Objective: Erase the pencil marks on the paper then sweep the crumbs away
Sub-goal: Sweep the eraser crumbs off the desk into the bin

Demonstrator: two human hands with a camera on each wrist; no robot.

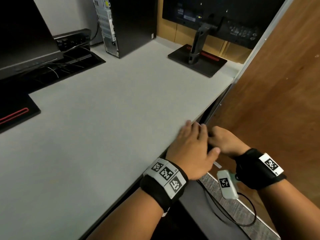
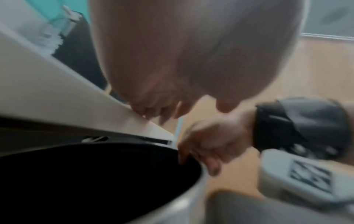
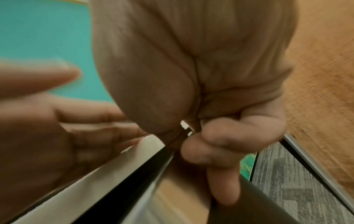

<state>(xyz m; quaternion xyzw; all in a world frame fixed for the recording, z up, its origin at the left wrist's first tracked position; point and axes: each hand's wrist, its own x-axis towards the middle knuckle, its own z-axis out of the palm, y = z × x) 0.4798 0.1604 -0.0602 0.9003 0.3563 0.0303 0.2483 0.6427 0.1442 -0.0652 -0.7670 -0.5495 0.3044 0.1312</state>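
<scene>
While our left hand (image 1: 191, 149) lay flat-fingered at the desk (image 1: 103, 118) edge and our right hand (image 2: 208, 149) gripped the bin (image 2: 199, 186) rim just below that edge, we judged crumbs needed one slow sweep straight over; paper unseen.

A round bin (image 2: 199, 191), dark inside with a pale shiny rim, stands upright just below the edge of the grey surface (image 1: 103, 118). The right hand (image 2: 210, 145) grips its rim. Any crumbs are too small to tell.
</scene>
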